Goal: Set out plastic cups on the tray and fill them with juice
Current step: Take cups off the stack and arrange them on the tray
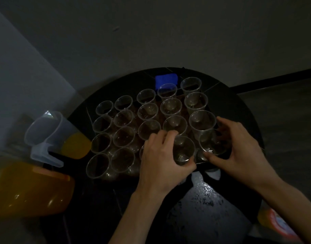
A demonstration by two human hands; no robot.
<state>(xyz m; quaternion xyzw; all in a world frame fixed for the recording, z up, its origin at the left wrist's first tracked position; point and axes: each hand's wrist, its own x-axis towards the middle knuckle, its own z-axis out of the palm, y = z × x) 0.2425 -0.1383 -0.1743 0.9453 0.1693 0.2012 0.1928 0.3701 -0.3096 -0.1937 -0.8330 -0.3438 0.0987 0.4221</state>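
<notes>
Here the left hand [160, 156] curls its fingers round a near-row cup [184, 147]; the right hand [240, 150] grips the neighbouring cup [212, 141].

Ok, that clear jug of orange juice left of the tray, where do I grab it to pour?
By its handle, which juts from the jug on the near side, toward you. Reach in from the near left, likely with the left hand once it lets go of its cup; the spout sits opposite, on the far rim.
</notes>
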